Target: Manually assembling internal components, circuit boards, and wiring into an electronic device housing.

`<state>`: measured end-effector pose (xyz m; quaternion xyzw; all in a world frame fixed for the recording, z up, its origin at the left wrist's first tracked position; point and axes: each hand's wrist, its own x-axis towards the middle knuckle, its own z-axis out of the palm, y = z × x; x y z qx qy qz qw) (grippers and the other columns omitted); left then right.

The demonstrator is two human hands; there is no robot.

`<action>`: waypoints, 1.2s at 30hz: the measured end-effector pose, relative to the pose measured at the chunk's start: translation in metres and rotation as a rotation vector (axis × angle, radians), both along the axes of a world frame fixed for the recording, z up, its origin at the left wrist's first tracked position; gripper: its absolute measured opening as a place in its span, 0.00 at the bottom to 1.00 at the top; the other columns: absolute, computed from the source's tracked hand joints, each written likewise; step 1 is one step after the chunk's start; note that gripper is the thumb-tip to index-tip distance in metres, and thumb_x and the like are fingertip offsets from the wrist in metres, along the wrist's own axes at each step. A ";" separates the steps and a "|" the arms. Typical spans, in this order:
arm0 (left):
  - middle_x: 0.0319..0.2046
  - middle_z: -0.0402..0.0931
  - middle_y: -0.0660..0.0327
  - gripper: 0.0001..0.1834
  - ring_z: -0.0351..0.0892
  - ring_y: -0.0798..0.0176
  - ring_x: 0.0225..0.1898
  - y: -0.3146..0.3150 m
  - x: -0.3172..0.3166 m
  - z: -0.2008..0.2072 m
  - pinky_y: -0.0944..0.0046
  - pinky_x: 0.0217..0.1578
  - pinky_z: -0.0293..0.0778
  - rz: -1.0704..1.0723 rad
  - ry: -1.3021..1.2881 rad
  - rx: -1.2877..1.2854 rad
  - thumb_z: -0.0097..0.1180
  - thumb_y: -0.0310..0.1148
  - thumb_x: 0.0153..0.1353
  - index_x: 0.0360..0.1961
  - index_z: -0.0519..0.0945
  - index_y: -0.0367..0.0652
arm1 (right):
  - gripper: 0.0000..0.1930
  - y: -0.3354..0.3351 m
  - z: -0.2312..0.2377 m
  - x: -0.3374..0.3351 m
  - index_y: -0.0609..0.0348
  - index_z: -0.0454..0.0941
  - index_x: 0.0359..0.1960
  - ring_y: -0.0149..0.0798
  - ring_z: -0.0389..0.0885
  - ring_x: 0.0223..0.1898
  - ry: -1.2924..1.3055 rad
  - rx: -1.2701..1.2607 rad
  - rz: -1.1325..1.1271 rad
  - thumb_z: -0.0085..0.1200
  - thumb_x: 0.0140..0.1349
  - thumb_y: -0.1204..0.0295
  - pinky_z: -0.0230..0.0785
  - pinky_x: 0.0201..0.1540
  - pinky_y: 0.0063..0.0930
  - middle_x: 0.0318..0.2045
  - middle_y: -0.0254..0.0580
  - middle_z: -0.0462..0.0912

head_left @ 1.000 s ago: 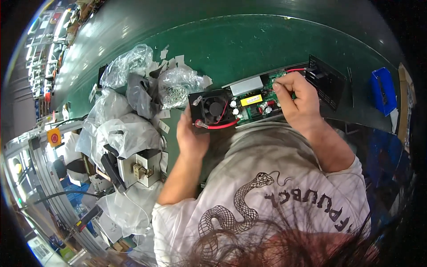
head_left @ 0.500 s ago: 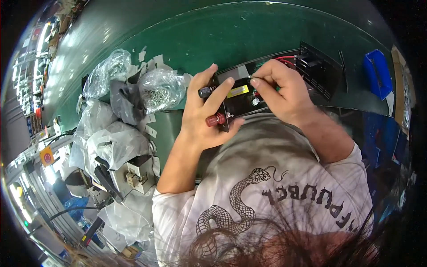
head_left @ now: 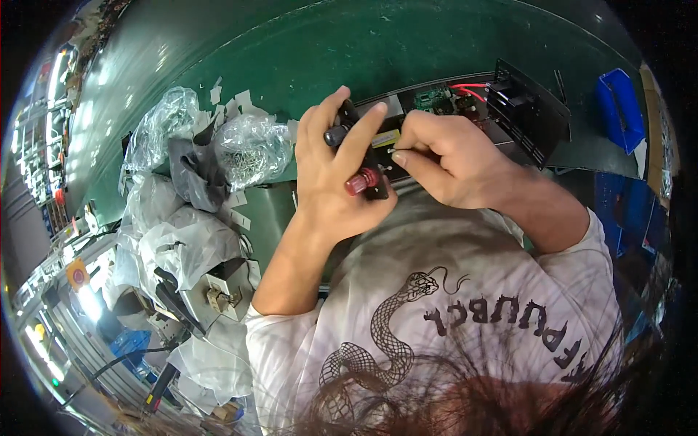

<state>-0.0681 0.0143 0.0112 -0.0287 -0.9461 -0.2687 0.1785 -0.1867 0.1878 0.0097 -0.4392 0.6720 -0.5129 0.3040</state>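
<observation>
The person's left hand point(head_left: 331, 185) is clamped on a narrow black end panel point(head_left: 350, 116), its fingers spread around the edges. A black cylindrical knob point(head_left: 336, 135) sticks out between forefinger and middle finger, and a translucent red cylindrical knob point(head_left: 361, 182) between forefinger and thumb. The panel stands at the left end of a long black metal device point(head_left: 476, 78), which lies across the near side of a green work table point(head_left: 320, 54), directly in front of the person's white T-shirt point(head_left: 502, 272).

The right hand point(head_left: 462, 156) is over the middle of the device, with the tips of thumb and forefinger together just beside a yellow rectangular label point(head_left: 385, 138); whether they pinch something small cannot be told. Beyond that hand, a green circuit board point(head_left: 433, 99) shows inside the device, and thin red wires point(head_left: 469, 89) run toward a tall black slotted end plate point(head_left: 529, 112) at the right.

To the left, a clear plastic bag of small metal pieces point(head_left: 254, 152) touches a dark grey crumpled bag point(head_left: 195, 174), with loose white paper slips point(head_left: 243, 102) behind. Nearer the person lie a cloudy white plastic bag point(head_left: 182, 247) and a silver boxy metal fixture point(head_left: 211, 294). A blue open plastic bin point(head_left: 620, 112) sits at the far right, well apart from both hands
</observation>
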 end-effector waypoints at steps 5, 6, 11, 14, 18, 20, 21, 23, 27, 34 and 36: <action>0.63 0.63 0.35 0.46 0.64 0.33 0.62 0.004 -0.002 0.001 0.42 0.60 0.68 -0.066 -0.012 0.034 0.61 0.28 0.32 0.63 0.73 0.43 | 0.04 0.009 0.000 0.003 0.62 0.74 0.37 0.25 0.68 0.23 0.041 -0.152 -0.139 0.57 0.67 0.80 0.62 0.27 0.23 0.25 0.33 0.74; 0.63 0.63 0.35 0.46 0.65 0.33 0.62 0.006 -0.003 0.001 0.42 0.60 0.68 -0.111 -0.002 0.053 0.61 0.29 0.32 0.63 0.74 0.43 | 0.04 0.010 -0.003 0.004 0.62 0.74 0.37 0.25 0.68 0.23 0.036 -0.147 -0.140 0.57 0.67 0.80 0.62 0.27 0.23 0.25 0.33 0.74; 0.64 0.62 0.35 0.46 0.66 0.33 0.61 0.009 -0.008 0.004 0.44 0.61 0.68 -0.053 -0.014 0.002 0.62 0.29 0.33 0.63 0.73 0.41 | 0.06 0.019 -0.010 0.000 0.62 0.74 0.41 0.24 0.69 0.24 0.114 -0.341 -0.245 0.58 0.65 0.82 0.62 0.26 0.23 0.27 0.36 0.74; 0.64 0.61 0.31 0.47 0.66 0.33 0.62 0.001 -0.003 -0.002 0.45 0.61 0.68 -0.063 -0.009 0.038 0.64 0.29 0.35 0.65 0.71 0.39 | 0.10 0.032 -0.006 -0.009 0.64 0.74 0.41 0.28 0.71 0.22 0.372 -0.391 -0.204 0.58 0.60 0.85 0.63 0.25 0.26 0.27 0.40 0.75; 0.64 0.60 0.26 0.49 0.66 0.29 0.63 -0.008 0.000 -0.001 0.41 0.60 0.68 -0.095 0.008 0.028 0.68 0.31 0.39 0.68 0.66 0.41 | 0.14 0.061 -0.022 -0.020 0.66 0.73 0.42 0.41 0.73 0.20 0.784 -0.421 -0.237 0.56 0.54 0.88 0.67 0.23 0.34 0.28 0.43 0.79; 0.63 0.59 0.24 0.51 0.65 0.27 0.63 -0.008 -0.002 0.002 0.40 0.59 0.68 -0.124 -0.046 -0.045 0.70 0.32 0.40 0.71 0.62 0.47 | 0.21 0.080 -0.030 -0.023 0.63 0.74 0.46 0.43 0.75 0.21 0.610 -0.419 -0.178 0.54 0.48 0.88 0.67 0.22 0.36 0.28 0.47 0.81; 0.63 0.59 0.24 0.51 0.65 0.27 0.63 -0.008 -0.001 0.002 0.40 0.59 0.68 -0.124 -0.057 -0.034 0.70 0.32 0.40 0.71 0.62 0.47 | 0.21 0.083 -0.036 -0.022 0.63 0.74 0.46 0.43 0.75 0.21 0.599 -0.409 -0.177 0.54 0.48 0.88 0.67 0.22 0.36 0.28 0.47 0.81; 0.63 0.60 0.23 0.54 0.65 0.26 0.63 -0.006 -0.002 0.003 0.39 0.59 0.67 -0.113 -0.083 -0.061 0.70 0.32 0.41 0.72 0.59 0.52 | 0.33 0.090 -0.044 -0.018 0.58 0.65 0.58 0.42 0.76 0.21 0.367 -0.598 -0.242 0.49 0.45 0.90 0.68 0.23 0.37 0.30 0.46 0.82; 0.62 0.61 0.24 0.52 0.64 0.25 0.64 -0.004 -0.004 0.003 0.38 0.60 0.66 -0.108 -0.109 -0.081 0.65 0.29 0.41 0.72 0.59 0.54 | 0.35 0.085 -0.039 -0.013 0.53 0.60 0.62 0.42 0.79 0.21 0.311 -0.550 -0.294 0.45 0.49 0.90 0.73 0.23 0.38 0.28 0.41 0.79; 0.64 0.58 0.28 0.47 0.65 0.29 0.62 0.002 -0.007 0.006 0.38 0.60 0.66 -0.104 -0.145 -0.088 0.63 0.30 0.38 0.67 0.67 0.55 | 0.32 0.082 -0.044 -0.012 0.61 0.62 0.59 0.42 0.79 0.23 0.331 -0.512 -0.277 0.48 0.47 0.87 0.78 0.28 0.39 0.26 0.38 0.77; 0.64 0.57 0.28 0.47 0.64 0.29 0.62 0.003 -0.008 0.006 0.37 0.60 0.65 -0.105 -0.142 -0.107 0.63 0.32 0.38 0.66 0.67 0.55 | 0.26 0.082 -0.049 -0.010 0.65 0.65 0.52 0.41 0.77 0.21 0.340 -0.551 -0.292 0.49 0.45 0.85 0.78 0.26 0.38 0.24 0.38 0.75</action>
